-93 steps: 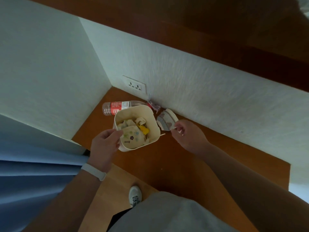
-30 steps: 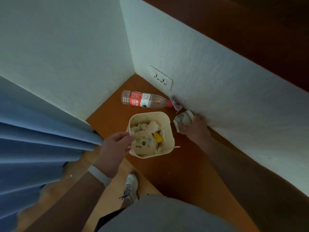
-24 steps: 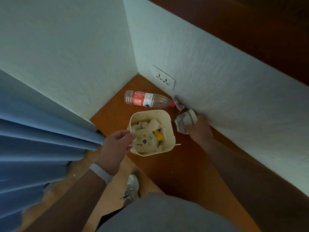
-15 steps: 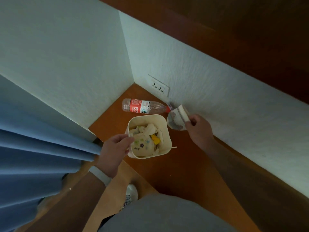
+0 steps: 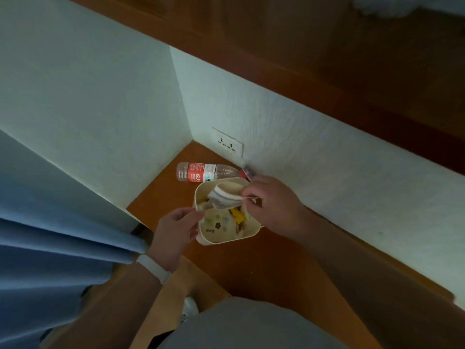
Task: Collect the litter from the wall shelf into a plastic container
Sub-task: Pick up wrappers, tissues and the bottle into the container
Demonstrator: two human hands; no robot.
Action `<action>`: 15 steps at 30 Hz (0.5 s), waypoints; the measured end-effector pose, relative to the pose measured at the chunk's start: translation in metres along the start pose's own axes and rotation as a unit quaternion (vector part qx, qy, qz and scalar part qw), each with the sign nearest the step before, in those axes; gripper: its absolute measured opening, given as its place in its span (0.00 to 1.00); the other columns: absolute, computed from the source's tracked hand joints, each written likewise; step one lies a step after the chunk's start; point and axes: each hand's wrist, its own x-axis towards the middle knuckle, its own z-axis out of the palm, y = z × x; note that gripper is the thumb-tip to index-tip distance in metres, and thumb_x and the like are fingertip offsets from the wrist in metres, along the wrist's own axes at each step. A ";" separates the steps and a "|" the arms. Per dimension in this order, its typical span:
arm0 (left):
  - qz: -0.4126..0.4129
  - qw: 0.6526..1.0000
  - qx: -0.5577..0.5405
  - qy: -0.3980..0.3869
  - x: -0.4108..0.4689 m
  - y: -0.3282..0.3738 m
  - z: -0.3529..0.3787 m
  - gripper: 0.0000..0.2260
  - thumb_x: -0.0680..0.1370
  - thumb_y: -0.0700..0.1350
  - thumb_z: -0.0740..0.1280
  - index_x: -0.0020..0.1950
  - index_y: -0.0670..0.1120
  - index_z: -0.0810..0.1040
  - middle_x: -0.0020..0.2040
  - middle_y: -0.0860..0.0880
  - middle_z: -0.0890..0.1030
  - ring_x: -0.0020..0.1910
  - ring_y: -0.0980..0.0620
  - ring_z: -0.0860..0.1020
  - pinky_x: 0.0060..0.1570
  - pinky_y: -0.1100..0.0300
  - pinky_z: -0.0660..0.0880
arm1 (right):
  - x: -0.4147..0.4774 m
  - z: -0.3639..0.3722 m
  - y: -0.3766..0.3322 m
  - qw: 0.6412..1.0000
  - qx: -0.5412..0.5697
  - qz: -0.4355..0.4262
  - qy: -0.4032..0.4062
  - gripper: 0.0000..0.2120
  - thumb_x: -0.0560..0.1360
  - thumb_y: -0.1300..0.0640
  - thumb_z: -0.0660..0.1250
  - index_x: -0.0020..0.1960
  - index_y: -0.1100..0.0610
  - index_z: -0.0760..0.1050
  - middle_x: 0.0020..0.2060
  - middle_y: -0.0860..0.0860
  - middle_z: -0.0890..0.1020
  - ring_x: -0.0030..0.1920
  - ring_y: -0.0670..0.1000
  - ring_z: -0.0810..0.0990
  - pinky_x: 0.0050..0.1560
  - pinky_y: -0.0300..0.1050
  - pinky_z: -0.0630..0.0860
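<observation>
A cream plastic container (image 5: pixel 253 232) stands on the brown wall shelf (image 5: pixel 264 263), partly filled with crumpled paper, a flowered wrapper and a yellow scrap. My left hand (image 5: pixel 176 231) grips its left rim. My right hand (image 5: pixel 274 201) is shut on a crushed paper cup (image 5: pixel 224 197), held over the container's far half. A clear plastic bottle (image 5: pixel 205 172) with a red label lies on the shelf just behind the container, near the corner. A small wrapper (image 5: pixel 247 172) lies by the bottle's cap against the wall.
White walls meet in a corner behind the bottle, with a double socket (image 5: pixel 227 144) low on the right wall. A blue curtain (image 5: pixel 55 253) hangs at the left. A dark wooden shelf runs overhead. My shoe (image 5: pixel 188 306) shows on the floor below the shelf edge.
My right hand picked the crushed paper cup up from beside the wall and carried it left, over the container. My left hand kept its hold on the rim.
</observation>
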 end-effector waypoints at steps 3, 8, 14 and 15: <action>-0.006 1.000 0.008 -0.011 -0.001 0.000 -0.003 0.07 0.79 0.44 0.70 0.54 0.44 0.83 0.51 0.44 0.87 0.53 0.45 0.85 0.57 0.47 0.81 | 0.010 0.012 -0.005 0.995 -0.078 -0.061 -0.002 0.04 0.75 0.59 0.68 0.45 0.56 0.82 0.42 0.48 0.76 0.44 0.47 0.72 0.49 0.46 0.70; -0.012 0.999 0.028 -0.021 -0.004 -0.003 -0.007 0.07 0.79 0.46 0.70 0.53 0.44 0.84 0.49 0.45 0.88 0.53 0.43 0.85 0.58 0.45 0.81 | 0.023 0.029 -0.011 0.991 -0.096 -0.075 -0.054 0.07 0.77 0.54 0.67 0.51 0.55 0.80 0.49 0.48 0.76 0.48 0.44 0.69 0.44 0.41 0.67; -0.024 0.999 0.022 0.002 0.004 -0.002 -0.012 0.08 0.78 0.47 0.71 0.52 0.44 0.85 0.53 0.37 0.85 0.57 0.38 0.83 0.60 0.41 0.79 | 0.028 0.021 0.001 0.999 -0.018 -0.010 -0.046 0.11 0.77 0.49 0.66 0.56 0.53 0.79 0.51 0.45 0.76 0.52 0.45 0.73 0.50 0.43 0.71; -0.025 0.999 0.021 0.005 0.005 -0.002 -0.012 0.08 0.78 0.47 0.71 0.53 0.43 0.84 0.53 0.37 0.85 0.56 0.39 0.83 0.60 0.42 0.80 | 0.027 0.018 0.008 0.999 -0.009 0.013 -0.035 0.10 0.77 0.49 0.66 0.56 0.53 0.78 0.49 0.44 0.75 0.50 0.45 0.73 0.47 0.42 0.70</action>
